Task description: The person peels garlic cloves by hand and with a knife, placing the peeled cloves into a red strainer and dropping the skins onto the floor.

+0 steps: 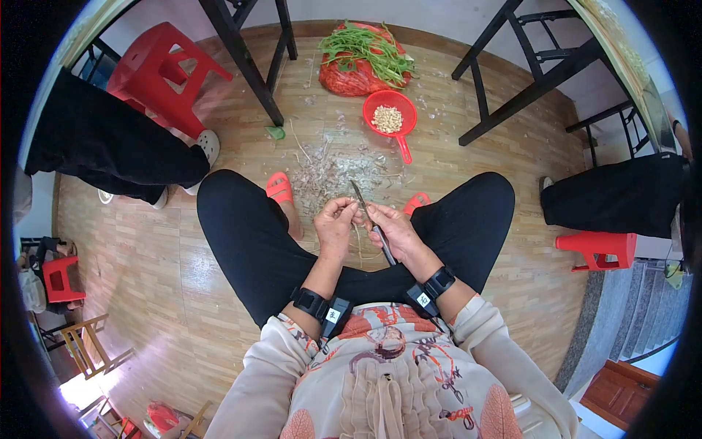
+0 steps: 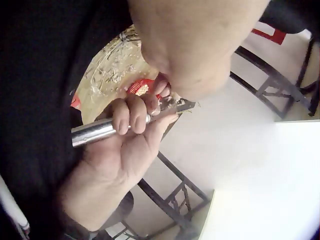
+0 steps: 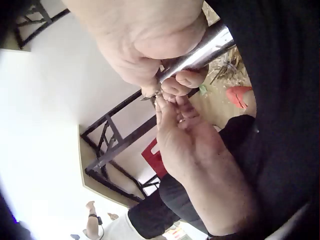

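My right hand (image 1: pixel 395 230) grips a knife by its silver handle (image 2: pixel 95 132), fingers curled round it. The dark narrow blade (image 1: pixel 357 192) points away from my body, beside the left fingertips. My left hand (image 1: pixel 335 228) pinches a small garlic clove (image 2: pixel 172 101) against the blade, mostly hidden by the fingers. In the right wrist view the left fingertips (image 3: pixel 167 101) meet the right hand's fingers at the knife. Beyond the hands, papery peelings and dry stalks (image 1: pixel 333 172) lie scattered on the floor.
A red colander (image 1: pixel 408 110) with pale peeled cloves (image 1: pixel 387 119) stands ahead on the floor. Behind it, green stems (image 1: pixel 369 51) lie on a red bag (image 1: pixel 335 79). Black table legs (image 1: pixel 274 80) and a red stool (image 1: pixel 157 69) stand around; other people's legs (image 1: pixel 117 139) show at both sides.
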The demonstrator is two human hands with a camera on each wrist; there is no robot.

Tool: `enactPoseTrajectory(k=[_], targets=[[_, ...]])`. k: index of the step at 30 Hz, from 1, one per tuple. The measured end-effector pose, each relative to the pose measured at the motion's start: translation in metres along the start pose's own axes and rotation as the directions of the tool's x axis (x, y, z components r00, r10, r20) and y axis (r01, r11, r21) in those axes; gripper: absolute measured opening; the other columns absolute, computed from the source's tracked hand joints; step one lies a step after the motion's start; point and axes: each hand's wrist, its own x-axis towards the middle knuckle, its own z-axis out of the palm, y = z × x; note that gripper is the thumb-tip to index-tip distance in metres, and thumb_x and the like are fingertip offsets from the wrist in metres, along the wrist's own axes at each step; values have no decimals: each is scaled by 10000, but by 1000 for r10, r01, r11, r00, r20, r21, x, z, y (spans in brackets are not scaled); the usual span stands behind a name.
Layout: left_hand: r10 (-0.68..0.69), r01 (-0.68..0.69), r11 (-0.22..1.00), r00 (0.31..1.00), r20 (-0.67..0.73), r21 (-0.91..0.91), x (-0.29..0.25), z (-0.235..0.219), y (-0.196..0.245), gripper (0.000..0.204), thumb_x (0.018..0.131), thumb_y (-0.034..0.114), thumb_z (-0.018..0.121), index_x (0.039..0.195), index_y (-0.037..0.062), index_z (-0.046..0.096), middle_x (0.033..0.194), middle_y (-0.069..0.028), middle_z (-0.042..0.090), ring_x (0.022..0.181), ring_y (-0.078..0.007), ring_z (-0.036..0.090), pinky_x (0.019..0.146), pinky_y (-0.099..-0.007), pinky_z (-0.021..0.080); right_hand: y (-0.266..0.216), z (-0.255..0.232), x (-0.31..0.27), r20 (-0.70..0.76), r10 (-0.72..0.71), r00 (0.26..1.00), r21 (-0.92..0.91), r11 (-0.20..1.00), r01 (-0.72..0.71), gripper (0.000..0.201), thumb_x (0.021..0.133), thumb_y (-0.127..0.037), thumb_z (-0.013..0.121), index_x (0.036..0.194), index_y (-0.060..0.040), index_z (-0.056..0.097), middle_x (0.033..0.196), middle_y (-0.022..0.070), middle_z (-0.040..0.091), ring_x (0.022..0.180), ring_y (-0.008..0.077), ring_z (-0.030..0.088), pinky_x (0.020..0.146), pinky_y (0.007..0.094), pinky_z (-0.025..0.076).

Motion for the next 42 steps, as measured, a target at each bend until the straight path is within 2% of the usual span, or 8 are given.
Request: enactPoseTrajectory(k=[6,13,15,17,20,23,26,42], targets=[[-93,130,952,985,142,-278,2,-2,0,104,778,26,527,877,-4,520,712,-84,570,589,-132,554,550,-227,471,2,-8,4,-80,61,995,14,998,-60,225,837,-295,470,870,-76,506,619,0,463,436,72,424,358,188,323],[-133,186,926,975,178,-327,2,-4,1,114,779,24,524,886,-16,518,760,-82,562,624,-124,556,534,-219,474,-6,4,-2,-133,-19,991,-133,991,2,287,814,-360,488,769,-78,495,570,-17,441,419,57,410,358,181,326],[-152,197,928,975,160,-317,3,-5,-1,119,771,12,532,885,-18,521,763,-82,561,617,-123,555,521,-217,474,-4,4,-1,-138,-61,989,-140,989,42,278,809,-344,505,743,-75,501,550,-22,432,414,51,400,358,177,317],[-156,199,929,975,157,-313,3,-5,-1,123,765,5,536,884,-19,521,761,-82,561,613,-121,554,513,-215,473,-5,2,0,-167,-185,969,-392,914,107,213,798,-257,535,713,-63,509,531,-37,417,419,43,385,364,174,296],[-167,208,932,973,156,-298,2,-4,3,128,756,-3,544,881,-22,521,758,-82,560,604,-118,551,502,-211,471,2,-12,6,-186,-178,966,-367,925,100,223,766,-227,565,886,-39,553,582,-45,453,441,28,369,371,184,278],[-181,221,933,970,160,-285,1,-2,5,130,750,-7,551,874,-24,518,757,-81,558,598,-115,548,499,-205,468,0,0,2,-253,-306,918,-353,912,207,212,756,-190,573,907,-42,579,569,-50,454,439,21,361,377,176,277],[-182,219,941,970,161,-258,1,-4,3,121,750,-7,550,864,-15,513,755,-85,562,592,-117,547,498,-205,464,-3,0,2,-264,-250,932,-352,924,148,246,735,-187,607,938,-49,586,565,-56,455,437,18,361,383,166,275],[-185,176,982,974,130,73,0,-1,3,125,748,58,576,836,-31,574,670,-60,576,544,-94,531,492,-196,447,-1,-6,2,-147,-418,897,-537,795,282,196,708,-175,647,838,-33,614,560,-42,498,463,23,403,406,169,304]])
